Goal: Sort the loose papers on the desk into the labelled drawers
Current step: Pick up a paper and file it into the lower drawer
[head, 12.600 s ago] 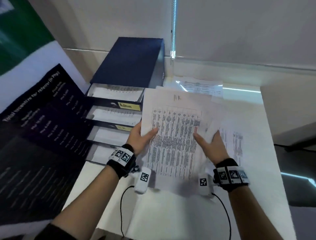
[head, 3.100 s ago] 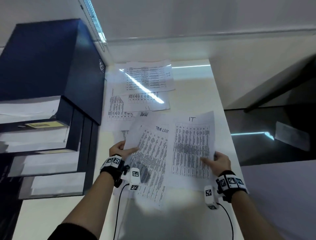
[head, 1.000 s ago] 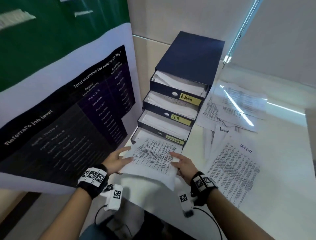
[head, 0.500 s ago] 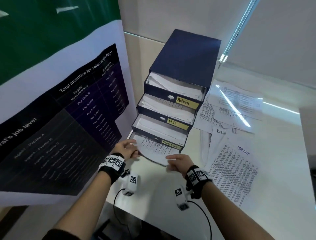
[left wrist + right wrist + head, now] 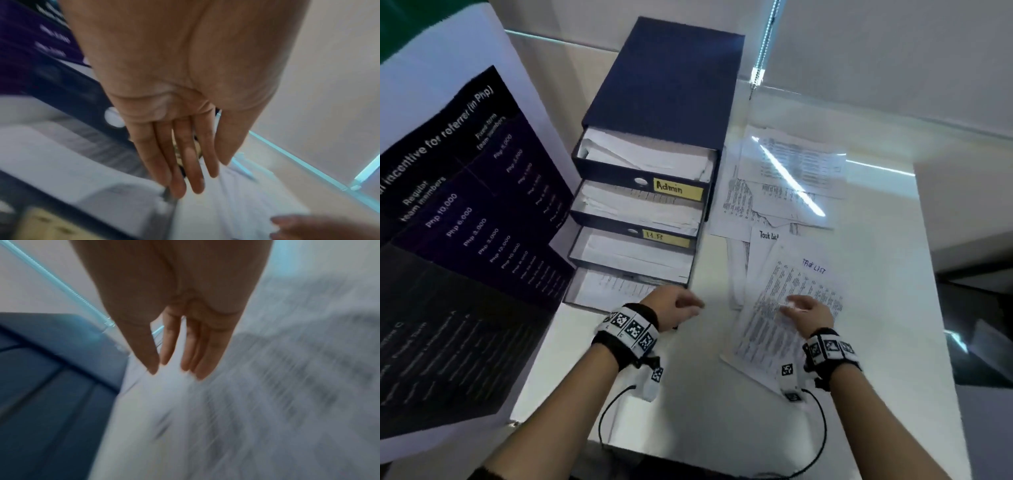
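Left hand (image 5: pixel 677 306) hovers at the dark-blue four-drawer paper organiser's (image 5: pixel 667 85) bottom front, fingers straight together; right hand (image 5: pixel 810 313), fingers loosely extended, over the printed white sheet (image 5: pixel 774 329) beside it.

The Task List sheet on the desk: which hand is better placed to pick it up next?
The right hand: it hovers open directly over the Task List sheet. The left hand is open too, but beside the bottom drawer, off the sheet.
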The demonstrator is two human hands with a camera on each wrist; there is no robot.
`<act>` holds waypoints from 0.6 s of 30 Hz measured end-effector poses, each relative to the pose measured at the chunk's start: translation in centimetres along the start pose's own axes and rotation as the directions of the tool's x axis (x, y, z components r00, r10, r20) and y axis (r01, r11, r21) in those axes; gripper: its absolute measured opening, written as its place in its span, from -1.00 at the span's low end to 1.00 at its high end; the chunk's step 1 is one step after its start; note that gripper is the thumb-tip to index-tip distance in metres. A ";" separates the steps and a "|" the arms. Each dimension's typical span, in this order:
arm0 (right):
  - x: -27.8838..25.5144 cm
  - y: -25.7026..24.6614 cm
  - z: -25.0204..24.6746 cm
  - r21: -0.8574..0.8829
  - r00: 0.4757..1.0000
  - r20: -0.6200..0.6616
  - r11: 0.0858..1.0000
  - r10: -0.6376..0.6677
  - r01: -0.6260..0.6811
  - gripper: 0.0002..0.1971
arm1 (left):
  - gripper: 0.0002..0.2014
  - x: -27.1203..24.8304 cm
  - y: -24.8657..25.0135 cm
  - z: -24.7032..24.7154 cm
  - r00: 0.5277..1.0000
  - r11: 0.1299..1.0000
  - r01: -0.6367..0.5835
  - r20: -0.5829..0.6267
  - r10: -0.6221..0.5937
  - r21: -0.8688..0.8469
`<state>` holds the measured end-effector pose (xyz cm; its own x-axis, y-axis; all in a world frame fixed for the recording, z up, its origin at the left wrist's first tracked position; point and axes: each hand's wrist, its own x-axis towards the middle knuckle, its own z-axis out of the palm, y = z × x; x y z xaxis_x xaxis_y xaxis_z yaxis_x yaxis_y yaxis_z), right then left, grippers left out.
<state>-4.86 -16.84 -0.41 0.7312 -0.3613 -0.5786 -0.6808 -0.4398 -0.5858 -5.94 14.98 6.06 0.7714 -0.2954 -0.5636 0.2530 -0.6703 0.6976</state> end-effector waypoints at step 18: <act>8.3 5.8 -6.6 -0.088 0.971 -0.061 0.970 -0.230 0.225 -0.80 | -0.60 17.0 10.5 13.6 0.938 0.970 0.237 -0.245 -0.245 -0.063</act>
<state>-2.48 -27.84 -4.86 0.8695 -0.3000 -0.3923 -0.4928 -0.5803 -0.6485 1.92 -6.32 -2.18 0.8047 0.0539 -0.5912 0.4646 -0.6771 0.5707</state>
